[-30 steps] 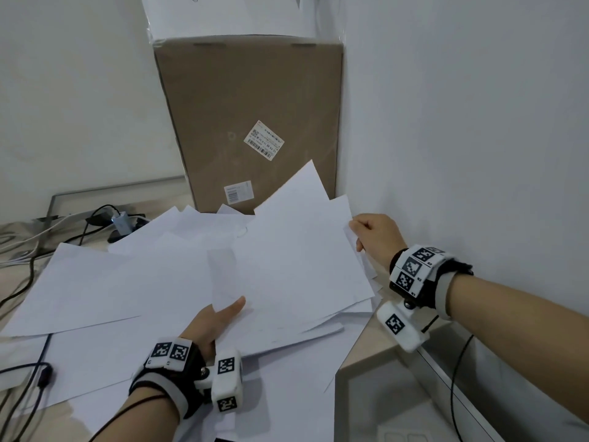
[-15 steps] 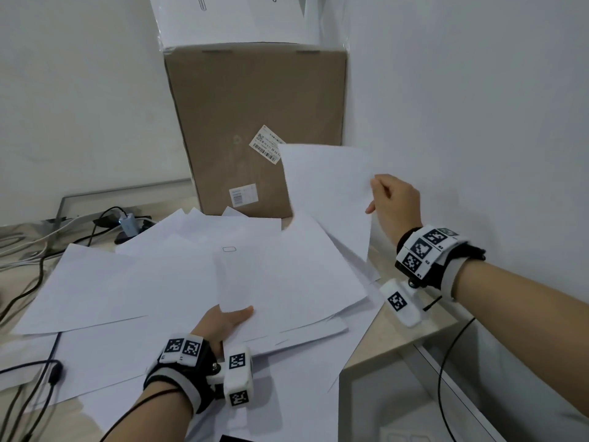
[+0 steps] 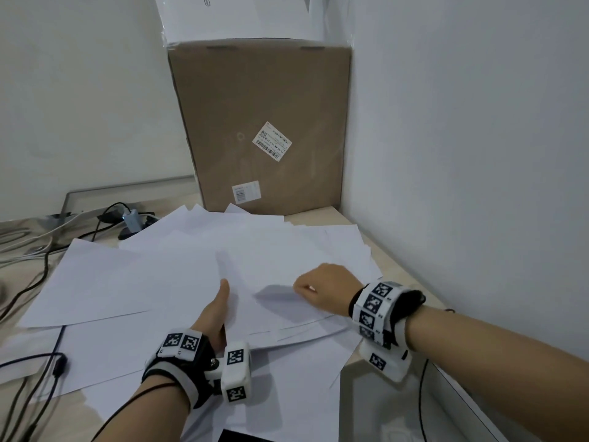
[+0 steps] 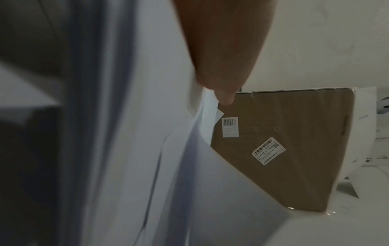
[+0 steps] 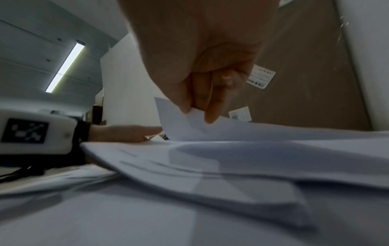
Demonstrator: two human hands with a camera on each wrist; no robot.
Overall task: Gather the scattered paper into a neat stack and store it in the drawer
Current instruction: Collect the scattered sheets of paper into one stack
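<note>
Several white sheets of paper (image 3: 127, 282) lie fanned over the wooden desk (image 3: 411, 282). My left hand (image 3: 220, 301) grips the near edge of the middle pile of sheets (image 3: 255, 314), thumb (image 4: 221, 66) on top and fingers hidden beneath. My right hand (image 3: 318, 288) is low over that pile and pinches the corner of one sheet (image 5: 231, 131) between thumb and fingertips (image 5: 210, 118). That sheet (image 3: 271, 269) lies on top of the pile.
A tall cardboard box (image 3: 261, 122) stands in the corner right behind the papers, the wall close on the right. Cables (image 3: 38, 272) and an adapter (image 3: 132, 218) lie at left. What looks like an open grey drawer (image 3: 382, 409) shows below the desk's right front edge.
My right hand lifted a sheet from beside the wall, carried it up and leftward, and brought it down onto the pile that my left hand holds. The left hand barely moved.
</note>
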